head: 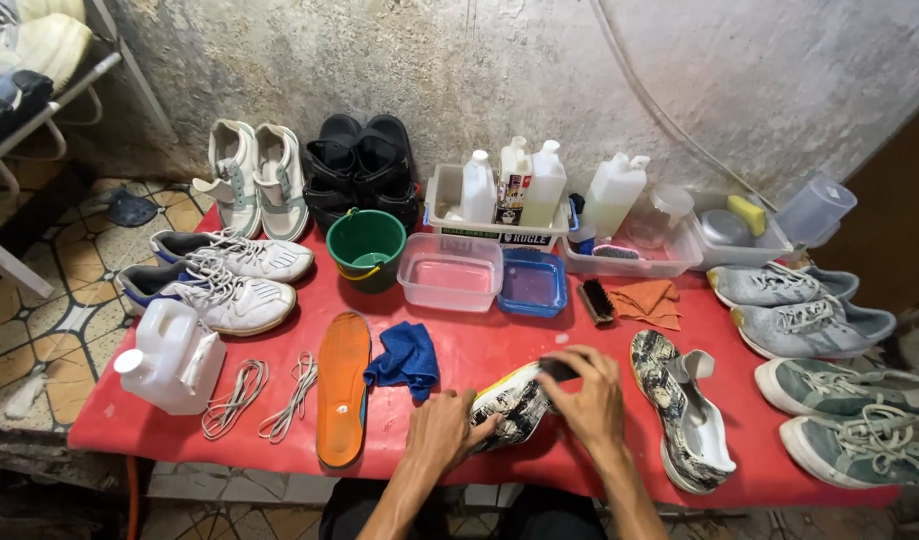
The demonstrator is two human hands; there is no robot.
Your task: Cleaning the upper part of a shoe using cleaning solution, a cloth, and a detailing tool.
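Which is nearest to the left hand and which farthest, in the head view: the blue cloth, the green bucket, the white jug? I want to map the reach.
From the left hand:
1. Blue cloth, just up and to the left of it on the red table.
2. Green bucket, farther back, by the wall.
3. White jug, far left at the table's edge.
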